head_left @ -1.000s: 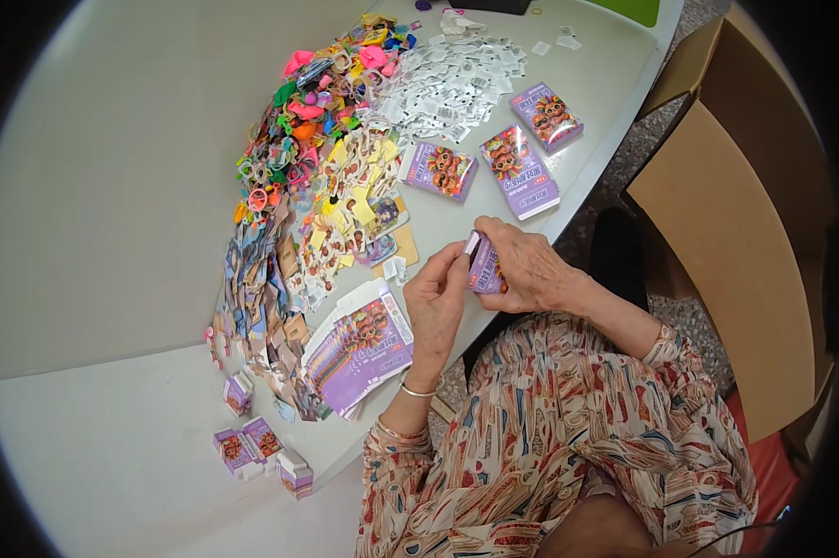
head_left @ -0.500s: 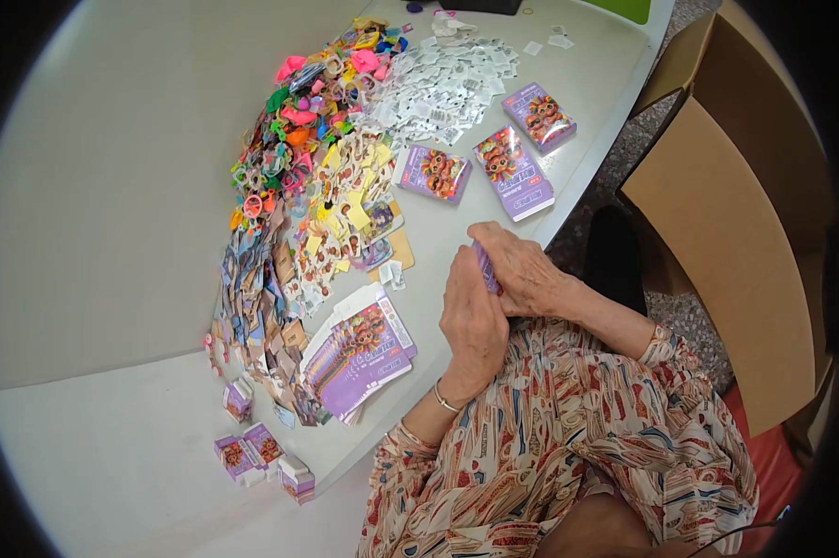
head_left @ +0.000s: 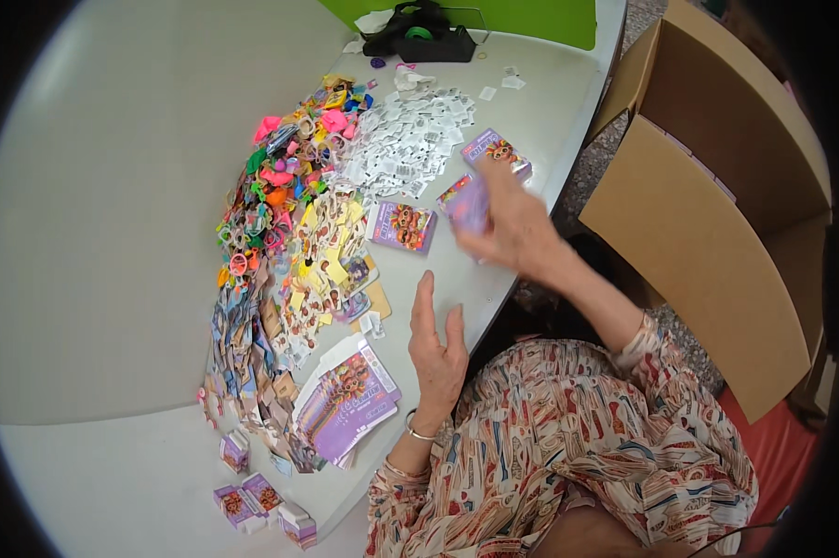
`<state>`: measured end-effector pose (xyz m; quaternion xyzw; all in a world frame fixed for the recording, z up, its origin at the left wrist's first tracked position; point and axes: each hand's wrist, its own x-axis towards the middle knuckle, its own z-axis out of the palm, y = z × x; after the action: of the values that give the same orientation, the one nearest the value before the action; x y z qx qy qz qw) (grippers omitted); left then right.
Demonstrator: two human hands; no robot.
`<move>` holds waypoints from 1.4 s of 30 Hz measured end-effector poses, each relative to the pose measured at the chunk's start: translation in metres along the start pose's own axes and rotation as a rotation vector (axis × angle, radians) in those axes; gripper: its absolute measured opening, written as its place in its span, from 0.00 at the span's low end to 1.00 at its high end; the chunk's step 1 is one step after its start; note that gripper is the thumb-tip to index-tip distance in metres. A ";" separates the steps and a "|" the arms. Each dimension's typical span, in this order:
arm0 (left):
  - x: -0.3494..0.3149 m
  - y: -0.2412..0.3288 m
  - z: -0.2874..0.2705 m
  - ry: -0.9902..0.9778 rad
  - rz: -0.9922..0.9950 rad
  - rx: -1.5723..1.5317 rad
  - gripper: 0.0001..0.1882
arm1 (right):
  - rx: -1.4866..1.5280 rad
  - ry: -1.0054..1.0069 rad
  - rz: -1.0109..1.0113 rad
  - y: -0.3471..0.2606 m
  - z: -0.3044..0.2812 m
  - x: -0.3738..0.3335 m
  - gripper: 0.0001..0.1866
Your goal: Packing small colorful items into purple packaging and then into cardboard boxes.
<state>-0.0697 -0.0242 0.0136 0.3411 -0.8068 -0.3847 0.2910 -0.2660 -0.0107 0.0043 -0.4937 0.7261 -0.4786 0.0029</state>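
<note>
1. While the person sits at a pale grey table (head_left: pixel 113 232), the right hand (head_left: pixel 512 232) is stretched out over the table's far right side, its fingers closed around a small purple box (head_left: pixel 466 206); the hand and box are motion-blurred.
2. The held box hangs just above the table, between two more purple boxes: one lying flat (head_left: pixel 403 226) to its left and one (head_left: pixel 497 152) just beyond it near the table's edge.
3. The left hand (head_left: pixel 435 349) hovers nearer the body, palm turned inward, fingers straight and spread, gripping nothing.
4. Just left of that hand lies a fanned stack of flat purple cartons (head_left: pixel 345 405), printed side up.
5. A long band of small goods runs up the middle of the table: bright pink, orange and green trinkets (head_left: pixel 280 177) at the far end, yellow sticker sheets (head_left: pixel 322 260) in the middle, and a heap of printed cards (head_left: pixel 243 372) nearer the person.
6. A spread of small white slips (head_left: pixel 410 139) lies beside the trinkets, just behind the flat purple box.
7. Four small folded boxes (head_left: pixel 252 502) sit at the near left corner of the table, well apart from both hands.
8. A black bag (head_left: pixel 419 37) rests at the far edge against a green panel (head_left: pixel 494 19).
9. An open cardboard carton (head_left: pixel 708 214) stands on the floor to the person's right, beside the table.
10. The person wears a patterned blouse (head_left: pixel 578 446) and a bracelet (head_left: pixel 418 432) on the left wrist.
</note>
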 end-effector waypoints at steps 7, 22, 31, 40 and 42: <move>0.005 -0.006 0.023 -0.114 0.138 0.125 0.25 | -0.388 -0.023 0.084 0.054 0.005 0.061 0.48; 0.059 -0.038 0.061 -0.084 0.455 0.429 0.30 | -0.179 -0.099 -0.154 0.053 0.020 -0.016 0.14; 0.048 -0.014 -0.002 0.267 0.483 0.373 0.17 | 0.171 -0.054 -0.243 0.034 -0.006 -0.022 0.38; 0.013 -0.029 -0.040 0.202 -0.069 -0.110 0.11 | -0.027 -0.183 -0.281 -0.005 0.025 -0.056 0.50; 0.009 -0.067 -0.063 0.344 0.106 0.373 0.10 | -0.077 -0.292 -0.176 -0.003 0.016 -0.051 0.47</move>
<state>-0.0073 -0.0892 -0.0059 0.4068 -0.8191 -0.1496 0.3758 -0.2300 0.0147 -0.0262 -0.6193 0.6898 -0.3720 0.0472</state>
